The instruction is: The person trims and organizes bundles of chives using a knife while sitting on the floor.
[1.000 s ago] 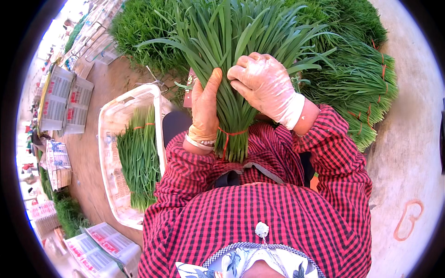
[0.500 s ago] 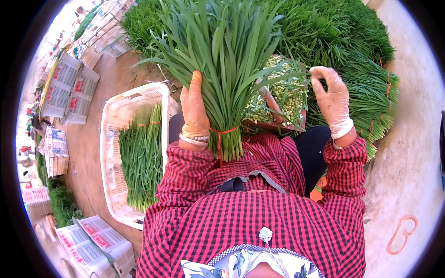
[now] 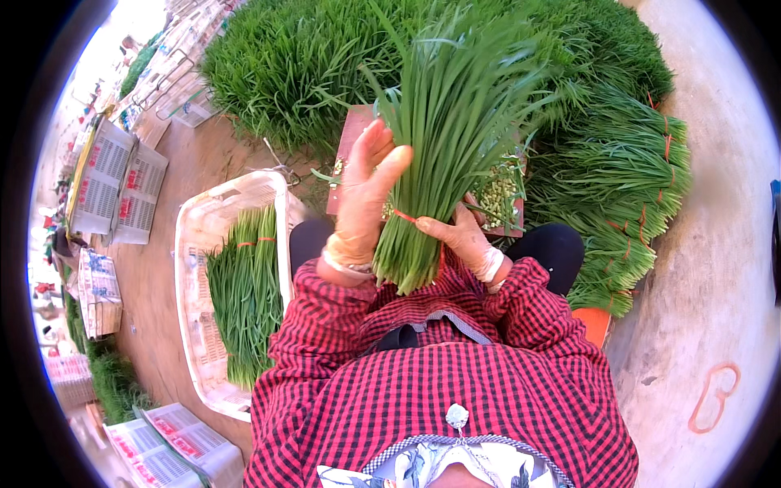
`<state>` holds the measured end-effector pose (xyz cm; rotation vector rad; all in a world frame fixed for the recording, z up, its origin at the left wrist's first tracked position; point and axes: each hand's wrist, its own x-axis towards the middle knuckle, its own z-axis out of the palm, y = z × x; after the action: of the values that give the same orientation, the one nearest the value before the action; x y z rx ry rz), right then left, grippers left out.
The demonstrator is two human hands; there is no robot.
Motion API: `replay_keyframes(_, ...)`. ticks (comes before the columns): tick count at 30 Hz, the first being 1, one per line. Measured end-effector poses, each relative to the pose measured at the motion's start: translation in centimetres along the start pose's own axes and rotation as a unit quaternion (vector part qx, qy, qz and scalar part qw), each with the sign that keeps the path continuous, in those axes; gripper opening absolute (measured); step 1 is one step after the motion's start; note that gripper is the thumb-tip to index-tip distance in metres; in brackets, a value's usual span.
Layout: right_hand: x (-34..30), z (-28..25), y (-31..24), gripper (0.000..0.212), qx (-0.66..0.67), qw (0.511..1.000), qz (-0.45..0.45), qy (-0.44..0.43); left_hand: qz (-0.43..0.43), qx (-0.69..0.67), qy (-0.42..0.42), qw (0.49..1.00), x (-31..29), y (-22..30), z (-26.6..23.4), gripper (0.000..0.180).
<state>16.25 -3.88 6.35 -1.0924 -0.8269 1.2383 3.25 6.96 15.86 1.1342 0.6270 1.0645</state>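
Observation:
A thick bunch of garlic chives (image 3: 447, 122), bound with a red tie (image 3: 403, 215) near its pale cut ends, stands in front of me with its leaves fanning away. My right hand (image 3: 464, 237), in a thin glove, grips the bunch from the right at the tie. My left hand (image 3: 368, 191), also gloved, is raised along the bunch's left side with fingers stretched and thumb apart. Whether its palm touches the stems I cannot tell. Behind the bunch, a reddish tray (image 3: 351, 134) holding chopped pale stem bits is partly hidden.
A white plastic crate (image 3: 188, 276) at my left holds tied chives (image 3: 244, 301). Loose chives (image 3: 301, 73) are heaped at the far side. Several tied bunches (image 3: 626, 171) are stacked at the right beside a pale wall (image 3: 691, 301). More crates (image 3: 106, 179) stand at the far left.
My right hand has come in from the right and taken hold of the bunch at the tie. My left hand has loosened and opened. The bunch now leans to the right.

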Motion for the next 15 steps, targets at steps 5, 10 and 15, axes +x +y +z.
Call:
replay_keyframes(5, -1.3, -1.1, -3.8, 0.074, 0.004, 0.999, -0.009, -0.046, -0.266, 0.180, -0.084, 0.943, 1.6, -3.2, -8.8, 0.044)
replay_keyframes(10, -1.0, 0.4, -4.9, 0.083, -0.024, 0.984, 0.054, -0.166, -0.308, -0.234, -0.131, 0.913, 1.9, -4.6, -5.9, 0.045)
replay_keyframes(15, 1.7, 1.0, -8.0, 0.087, -0.009, 0.996, -0.062, -0.063, -0.131, -0.019, -0.116, 0.984, 3.6, -2.5, -3.3, 0.039)
